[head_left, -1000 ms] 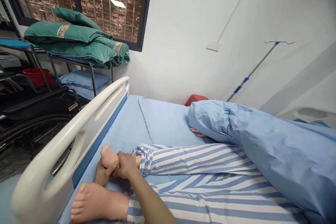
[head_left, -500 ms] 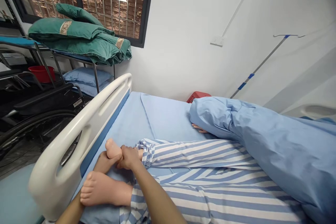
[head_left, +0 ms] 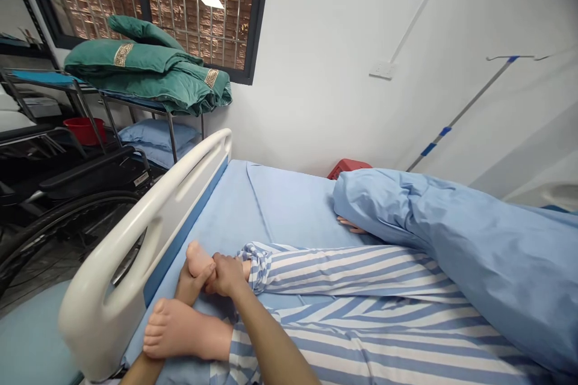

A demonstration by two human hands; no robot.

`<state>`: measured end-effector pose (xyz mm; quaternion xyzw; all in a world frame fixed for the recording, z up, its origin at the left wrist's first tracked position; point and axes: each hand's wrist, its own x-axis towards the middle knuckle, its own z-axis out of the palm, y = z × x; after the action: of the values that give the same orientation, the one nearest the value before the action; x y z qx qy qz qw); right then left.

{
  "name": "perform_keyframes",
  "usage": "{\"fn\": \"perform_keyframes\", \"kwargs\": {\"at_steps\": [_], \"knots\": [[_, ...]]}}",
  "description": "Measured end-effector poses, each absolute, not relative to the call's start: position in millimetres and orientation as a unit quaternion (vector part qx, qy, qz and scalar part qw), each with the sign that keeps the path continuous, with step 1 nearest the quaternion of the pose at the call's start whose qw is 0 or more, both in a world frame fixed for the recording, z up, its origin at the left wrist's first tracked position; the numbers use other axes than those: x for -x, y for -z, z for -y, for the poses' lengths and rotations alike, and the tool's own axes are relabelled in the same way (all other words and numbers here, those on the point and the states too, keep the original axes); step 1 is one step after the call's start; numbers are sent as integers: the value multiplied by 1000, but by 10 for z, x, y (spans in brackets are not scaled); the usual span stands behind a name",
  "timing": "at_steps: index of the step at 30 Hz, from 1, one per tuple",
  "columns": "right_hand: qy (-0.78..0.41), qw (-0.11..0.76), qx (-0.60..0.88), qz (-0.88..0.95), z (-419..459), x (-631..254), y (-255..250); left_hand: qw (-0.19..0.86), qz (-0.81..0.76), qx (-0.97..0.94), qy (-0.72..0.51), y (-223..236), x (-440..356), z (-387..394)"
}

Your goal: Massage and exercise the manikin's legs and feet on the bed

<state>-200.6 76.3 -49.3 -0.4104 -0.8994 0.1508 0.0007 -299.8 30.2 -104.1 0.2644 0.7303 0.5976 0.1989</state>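
Note:
A figure in blue-and-white striped trousers [head_left: 352, 271] lies on a bed with a light blue sheet [head_left: 275, 207]. My right hand [head_left: 228, 275] is closed around the ankle of the far foot [head_left: 198, 257]. My left hand [head_left: 189, 286] cups that foot from below at the heel, its fingers wrapped round it. The near foot [head_left: 178, 331] rests on the sheet in front, crossing over my left forearm. A light blue blanket [head_left: 460, 240] covers the figure's upper body, and a hand [head_left: 352, 227] peeks out under its edge.
A white footboard [head_left: 135, 240] runs along the bed's left end. Beyond it stand a black wheelchair [head_left: 67, 192] and a metal rack holding folded green quilts [head_left: 149, 72], a blue pillow [head_left: 156, 134] and a red basin [head_left: 83, 129]. An IV pole [head_left: 460, 111] leans at the wall; a red box [head_left: 350, 166] sits behind the bed.
The view has shifted slightly to the left, so everything sits further right in the frame. Both hands keep their hold on the far foot, which stays about where it was.

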Motion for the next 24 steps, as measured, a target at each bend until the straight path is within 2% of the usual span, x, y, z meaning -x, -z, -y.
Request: {"fn": "perform_keyframes", "kwargs": {"at_steps": [4,13,24], "knots": [[-147,2,406,902,-766,2010,503,215,-682,-301,-631,1153,3040,-291],[-149,-2,406,901,-754,1996,456,236,-745,-310,-542,1062,3105,-220],[-151,-1,409,900,-760,2007,514,250,-790,-477,-293,578,3368,-135]]}}
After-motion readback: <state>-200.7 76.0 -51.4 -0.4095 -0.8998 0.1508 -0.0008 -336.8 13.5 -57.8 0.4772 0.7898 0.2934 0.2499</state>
